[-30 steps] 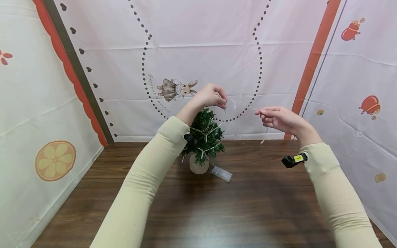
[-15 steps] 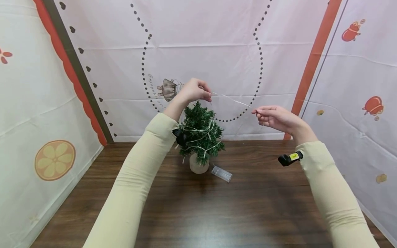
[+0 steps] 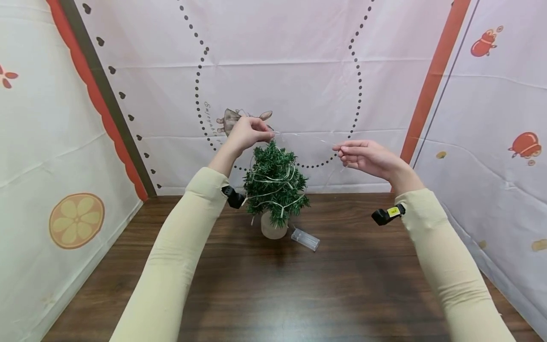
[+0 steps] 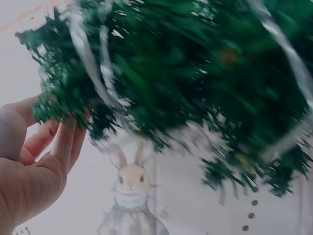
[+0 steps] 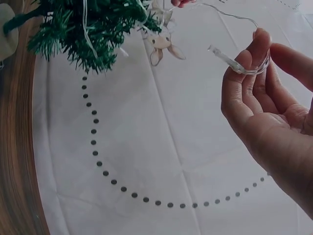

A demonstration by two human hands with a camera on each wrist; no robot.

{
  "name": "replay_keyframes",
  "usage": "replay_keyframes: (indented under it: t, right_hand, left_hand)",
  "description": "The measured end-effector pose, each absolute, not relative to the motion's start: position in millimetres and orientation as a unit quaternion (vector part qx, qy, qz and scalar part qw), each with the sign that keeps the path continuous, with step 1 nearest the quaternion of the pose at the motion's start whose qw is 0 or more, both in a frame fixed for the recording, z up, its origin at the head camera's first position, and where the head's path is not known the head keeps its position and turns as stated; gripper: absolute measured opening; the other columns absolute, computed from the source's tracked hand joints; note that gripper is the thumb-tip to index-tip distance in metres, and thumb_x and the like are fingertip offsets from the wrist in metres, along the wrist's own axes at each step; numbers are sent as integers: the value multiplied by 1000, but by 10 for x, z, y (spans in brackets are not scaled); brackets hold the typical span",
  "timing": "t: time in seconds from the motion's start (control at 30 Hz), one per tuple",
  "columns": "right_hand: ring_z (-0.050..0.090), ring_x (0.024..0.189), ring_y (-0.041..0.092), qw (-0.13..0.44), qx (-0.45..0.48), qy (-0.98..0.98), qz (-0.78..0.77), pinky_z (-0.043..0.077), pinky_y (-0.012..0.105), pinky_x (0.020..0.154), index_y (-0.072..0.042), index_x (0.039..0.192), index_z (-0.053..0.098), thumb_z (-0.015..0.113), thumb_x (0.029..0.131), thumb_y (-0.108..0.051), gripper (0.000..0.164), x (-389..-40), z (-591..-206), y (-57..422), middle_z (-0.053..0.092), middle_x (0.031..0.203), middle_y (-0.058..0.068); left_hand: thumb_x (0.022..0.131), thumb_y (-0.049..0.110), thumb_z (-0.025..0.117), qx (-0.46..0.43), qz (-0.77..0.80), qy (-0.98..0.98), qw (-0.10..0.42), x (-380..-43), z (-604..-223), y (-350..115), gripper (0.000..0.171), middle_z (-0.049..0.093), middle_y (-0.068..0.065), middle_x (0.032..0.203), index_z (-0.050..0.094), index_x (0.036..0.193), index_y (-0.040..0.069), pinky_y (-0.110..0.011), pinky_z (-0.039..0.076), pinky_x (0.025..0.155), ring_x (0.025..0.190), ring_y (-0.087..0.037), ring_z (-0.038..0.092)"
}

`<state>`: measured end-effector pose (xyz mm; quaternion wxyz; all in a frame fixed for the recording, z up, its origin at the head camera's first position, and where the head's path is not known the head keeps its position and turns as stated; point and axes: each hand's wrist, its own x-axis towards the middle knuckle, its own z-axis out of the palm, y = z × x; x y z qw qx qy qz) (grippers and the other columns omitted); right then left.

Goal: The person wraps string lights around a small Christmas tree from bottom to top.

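Note:
A small green artificial Christmas tree [image 3: 271, 164] stands upright in a pale round base, wound with clear string lights [image 3: 282, 209]. My left hand [image 3: 247, 135] is at the treetop, thumb and fingertips pinching the light wire. In the left wrist view its fingertips are partly hidden behind blurred branches [image 4: 161, 73]. Off to the right, raised above the table, my right hand [image 3: 368, 156] pinches the loose end of the same wire. The right wrist view has a clear bulb [image 5: 224, 59] dangling across those fingers, and the wire [image 5: 230, 13] running slightly slack toward the left hand.
A clear battery box [image 3: 305, 240] lies on the dark wooden table [image 3: 273, 294], just right of the tree's base [image 3: 272, 229]. Printed cloth [image 3: 282, 85] hangs behind and along both sides. Each sleeve cuff carries a black wrist camera [image 3: 233, 196].
My left hand has moved left from in front of the treetop, drawing the wire across it. My right hand has shifted slightly left. The tree and battery box have stayed put.

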<state>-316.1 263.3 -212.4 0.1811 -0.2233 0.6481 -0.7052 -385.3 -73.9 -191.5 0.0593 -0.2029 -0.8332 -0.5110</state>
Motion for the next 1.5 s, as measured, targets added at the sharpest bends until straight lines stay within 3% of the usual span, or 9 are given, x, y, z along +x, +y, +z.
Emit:
replay_keyframes:
  t: [0.17,0.4,0.67,0.8,0.93,1.23,1.5]
  right_hand:
    - [61,86,12,180,-234,635,-713,52,25,82,-6,111,66,49,98,-5,21,-3176,-2119,2524,66,94,3]
    - [62,85,11,169,-231,642,-711,52,24,79,-9,108,68,54,96,-9,18,-3191,-2117,2359,68,91,0]
    - [61,82,12,165,-228,643,-712,50,25,75,-10,106,69,59,94,-10,16,-3184,-2123,2223,68,91,1]
    - [61,81,11,172,-233,642,-710,50,25,74,-10,105,69,59,94,-10,15,-3181,-2144,2171,68,91,0]
    - [62,83,10,183,-246,639,-705,50,24,74,-11,104,69,57,95,-9,16,-3176,-2171,2132,70,91,-1]
    - [62,83,10,178,-265,667,-674,51,26,76,-12,105,69,54,96,-7,18,-3135,-2224,2155,70,94,-1]
    - [61,86,10,178,-274,682,-654,52,26,79,-10,112,67,53,97,-6,21,-3103,-2317,2327,69,99,-1]
  left_hand:
    - [85,18,72,-217,-536,-812,78,-3864,-2041,-852,14,67,-1,79,67,89,6,-33,52,88,85,-24,67]
    - [87,15,70,-248,-580,-771,88,-3849,-2124,-981,21,70,-19,99,67,100,0,-33,53,89,89,-25,69]
    - [86,4,68,-289,-618,-724,98,-3659,-2176,-1118,17,72,-10,95,66,100,-6,-31,54,86,91,-24,69]
    - [86,2,68,-320,-631,-699,101,-3654,-2268,-1194,13,72,-5,95,69,98,-1,-28,54,86,93,-25,68]
    - [84,5,70,-340,-621,-699,102,-3703,-2373,-1285,12,70,0,96,71,95,7,-25,53,83,91,-17,67]
    - [82,0,71,-415,-616,-665,76,-3690,-2491,-1434,11,68,-15,95,70,93,-2,-27,56,73,85,-22,69]
    - [83,4,71,-413,-575,-703,63,-3620,-2571,-1466,11,67,-7,96,71,93,0,-27,55,73,83,-17,68]
